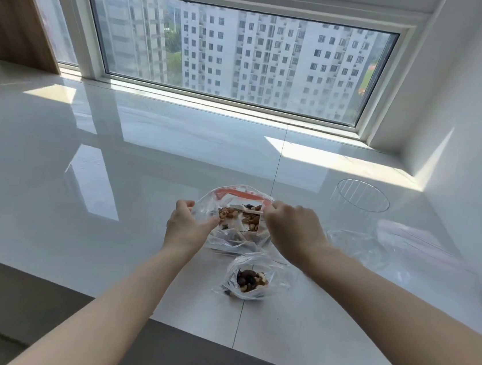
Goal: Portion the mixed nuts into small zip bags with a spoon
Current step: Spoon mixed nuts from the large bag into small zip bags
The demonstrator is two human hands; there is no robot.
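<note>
Big bag (235,211): mid-worktop, red zip strip along its top, nuts (240,216) showing through the clear plastic.
Left hand (188,226): fingers curled, pinching the bag's left edge.
Right hand (291,228): curled too, pinching the right edge near the zip.
Small bag (253,276): just in front of the big one, nearer the person, a dark clump of nuts inside.
Cup (358,207): clear, ribbed, off to the right.
More bags (416,241): clear, lying flat beside the cup.
Worktop (82,194): glossy white, under a window (239,56).
</note>
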